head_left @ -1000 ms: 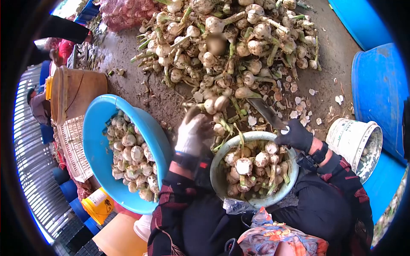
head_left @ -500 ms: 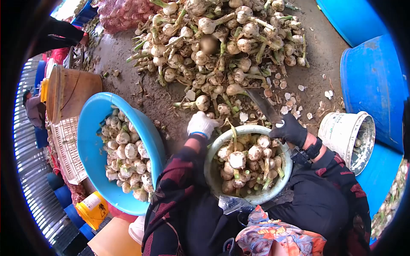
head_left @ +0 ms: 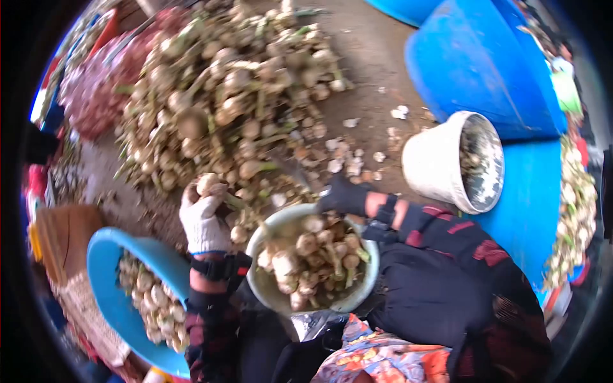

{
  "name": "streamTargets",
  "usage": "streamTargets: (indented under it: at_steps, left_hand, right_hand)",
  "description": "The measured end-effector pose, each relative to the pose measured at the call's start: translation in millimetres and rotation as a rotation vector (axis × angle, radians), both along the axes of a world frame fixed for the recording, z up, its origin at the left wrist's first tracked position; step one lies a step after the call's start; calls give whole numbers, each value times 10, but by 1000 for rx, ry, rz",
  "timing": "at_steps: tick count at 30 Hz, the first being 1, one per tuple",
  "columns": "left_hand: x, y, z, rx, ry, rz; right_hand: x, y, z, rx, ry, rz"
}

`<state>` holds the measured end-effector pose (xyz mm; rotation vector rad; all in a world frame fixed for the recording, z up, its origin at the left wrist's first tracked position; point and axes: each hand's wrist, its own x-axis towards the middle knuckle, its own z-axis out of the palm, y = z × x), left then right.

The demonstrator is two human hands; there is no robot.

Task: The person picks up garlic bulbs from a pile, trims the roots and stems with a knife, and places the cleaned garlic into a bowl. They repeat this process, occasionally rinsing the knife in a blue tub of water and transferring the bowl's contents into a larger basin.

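My left hand point(head_left: 204, 220), in a white glove, is closed round a garlic bulb point(head_left: 207, 184) at the near edge of a large garlic heap point(head_left: 236, 83). In a dark glove, my right hand point(head_left: 343, 195) is closed on a knife point(head_left: 292, 171), whose blurred blade points up and left over the heap's edge. Right below that hand is the rim of a pale green basin point(head_left: 369, 281), which holds garlic bulbs with stems. At the lower left, trimmed bulbs point(head_left: 153, 305) lie in a light blue tub point(head_left: 105, 274).
A white bucket point(head_left: 431, 163) lies tilted on the right, beside a large blue tub point(head_left: 479, 64). Pink net sacks point(head_left: 105, 89) are at the upper left. A brown bucket point(head_left: 70, 236) stands at the left. Cut scraps point(head_left: 345, 156) litter the ground.
The view has swung right, so the surroundings sit further left. My left hand, empty-looking before, now has a bulb in it. My right hand still has the knife.
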<state>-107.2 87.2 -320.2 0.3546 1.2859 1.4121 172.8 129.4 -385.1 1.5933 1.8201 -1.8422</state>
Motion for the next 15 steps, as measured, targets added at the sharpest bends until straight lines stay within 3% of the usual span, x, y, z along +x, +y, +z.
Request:
streamTargets:
  at_steps: [2, 4, 5, 6, 7, 8, 9, 10, 11, 13, 14, 15]
  left_hand:
    - [523, 209, 738, 52, 64, -164]
    - [950, 257, 1218, 243, -64, -397]
    - [952, 264, 1239, 235, 38, -500]
    - [934, 262, 1250, 224, 145, -602]
    - [858, 270, 1213, 233, 75, -576]
    - [807, 276, 1182, 209, 165, -507]
    - [687, 267, 967, 222, 320, -421]
    - [560, 230, 884, 40, 400, -357]
    - [371, 156, 634, 26, 437, -260]
    - [-147, -62, 34, -16, 432, -107]
    - [-507, -224, -406, -6, 539, -58]
    - [-693, -370, -658, -50, 721, -24]
  right_hand:
    - [-50, -25, 198, 65, 7, -47]
    - [3, -97, -325, 168, 179, -39]
    - [-181, -50, -299, 766, 433, 9]
    - [-30, -43, -177, 148, 104, -1]
    - [-28, -12, -45, 99, 121, -38]
    - [-20, 15, 54, 50, 136, -79]
    - [-23, 47, 136, -42, 89, -135]
    - [10, 57, 108, -46, 87, -143]
    - [39, 50, 57, 19, 80, -133]
    - [40, 46, 9, 70, 45, -145]
    - [52, 41, 46, 1, 43, -156]
    - [-4, 7, 62, 99, -81, -200]
